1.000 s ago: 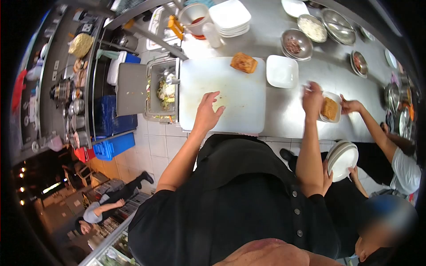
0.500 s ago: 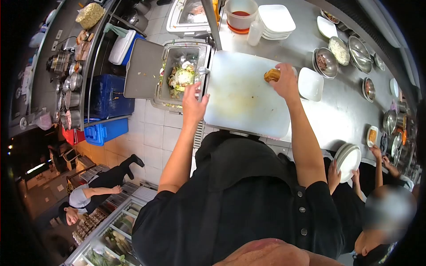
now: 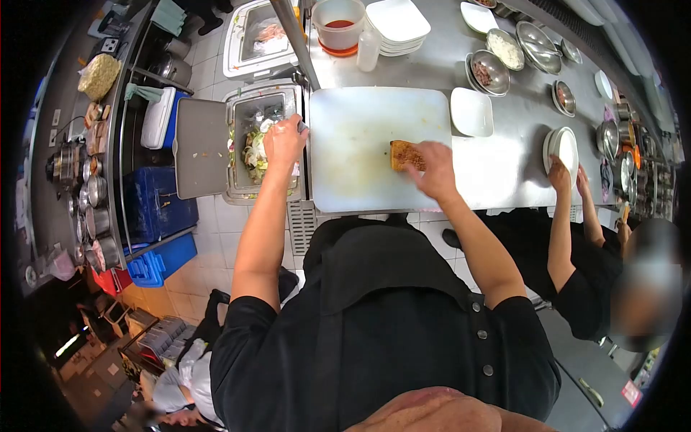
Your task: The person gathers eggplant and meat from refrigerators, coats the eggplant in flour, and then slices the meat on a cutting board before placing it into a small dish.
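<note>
A browned, crumbly-topped block of food lies on the white cutting board, right of the board's middle. My right hand has its thumb and fingers closed around the block's right end. Over the right rim of the open waste bin, my left hand is closed at a small grey object, mostly hidden by the fingers. Vegetable scraps fill part of the bin.
Square white dish right of the board; stacked plates, bottle and red-sauce tub behind. Metal bowls stand back right. A co-worker's hand holds plates at right. Another bin is back left.
My right hand has brought the food block left and nearer me on the board. My left hand has moved up to the grey object at the bin's edge. The view has shifted.
</note>
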`<state>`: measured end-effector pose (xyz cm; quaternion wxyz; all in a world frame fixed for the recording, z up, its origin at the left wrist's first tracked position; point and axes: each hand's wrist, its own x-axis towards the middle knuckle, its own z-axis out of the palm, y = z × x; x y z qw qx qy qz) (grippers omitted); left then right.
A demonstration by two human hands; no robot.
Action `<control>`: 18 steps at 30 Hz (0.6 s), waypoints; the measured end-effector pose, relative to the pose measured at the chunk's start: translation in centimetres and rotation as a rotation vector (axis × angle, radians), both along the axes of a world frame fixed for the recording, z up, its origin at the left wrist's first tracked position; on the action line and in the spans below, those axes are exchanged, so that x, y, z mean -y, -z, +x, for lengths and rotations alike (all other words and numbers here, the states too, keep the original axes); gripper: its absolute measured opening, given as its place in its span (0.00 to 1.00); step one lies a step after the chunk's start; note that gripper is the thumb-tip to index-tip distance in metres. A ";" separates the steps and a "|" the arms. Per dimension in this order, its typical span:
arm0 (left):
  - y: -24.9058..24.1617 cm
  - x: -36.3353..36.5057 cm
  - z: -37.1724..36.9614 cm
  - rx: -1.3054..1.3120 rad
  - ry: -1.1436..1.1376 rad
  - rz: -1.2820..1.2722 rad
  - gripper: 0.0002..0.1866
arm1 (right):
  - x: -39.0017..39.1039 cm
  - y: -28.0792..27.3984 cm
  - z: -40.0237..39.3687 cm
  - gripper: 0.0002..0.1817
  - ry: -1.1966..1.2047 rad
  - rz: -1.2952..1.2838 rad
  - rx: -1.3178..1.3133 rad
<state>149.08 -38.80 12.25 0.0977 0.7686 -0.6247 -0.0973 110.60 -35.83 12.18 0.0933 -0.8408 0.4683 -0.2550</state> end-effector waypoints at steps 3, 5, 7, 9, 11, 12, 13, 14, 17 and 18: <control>-1.1 -0.4 -0.2 0.003 0.016 -0.032 0.17 | 2.8 0.8 -2.0 0.17 0.314 0.090 0.244; -4.3 -1.4 -0.6 0.012 0.096 -0.121 0.16 | 3.6 0.2 -1.8 0.13 0.348 0.121 0.329; -9.3 -2.3 -2.5 0.059 0.139 -0.167 0.17 | 3.6 -2.1 0.6 0.12 0.300 0.747 0.702; -15.7 -3.6 -5.2 0.043 0.315 -0.191 0.16 | 2.4 -8.6 4.5 0.15 0.195 1.238 1.040; -19.7 -5.2 -8.6 0.021 0.544 -0.216 0.15 | 1.5 -12.3 7.5 0.17 0.135 1.448 1.166; -20.9 -5.9 -10.1 -0.003 0.706 -0.231 0.15 | 1.1 -13.7 8.8 0.18 0.075 1.598 1.270; -21.6 -6.5 -11.5 -0.030 0.871 -0.247 0.15 | 0.8 -14.3 9.0 0.18 0.013 1.745 1.375; -21.8 -7.3 -12.8 -0.031 0.880 -0.249 0.15 | 0.8 -13.5 8.5 0.18 0.017 1.737 1.380; -20.8 -8.1 -15.5 0.018 1.038 -0.215 0.17 | 0.8 -9.7 5.6 0.18 0.162 1.584 1.255; -19.7 -7.8 -16.0 -0.173 0.999 -0.172 0.20 | 0.6 -9.2 3.7 0.16 0.222 1.466 1.181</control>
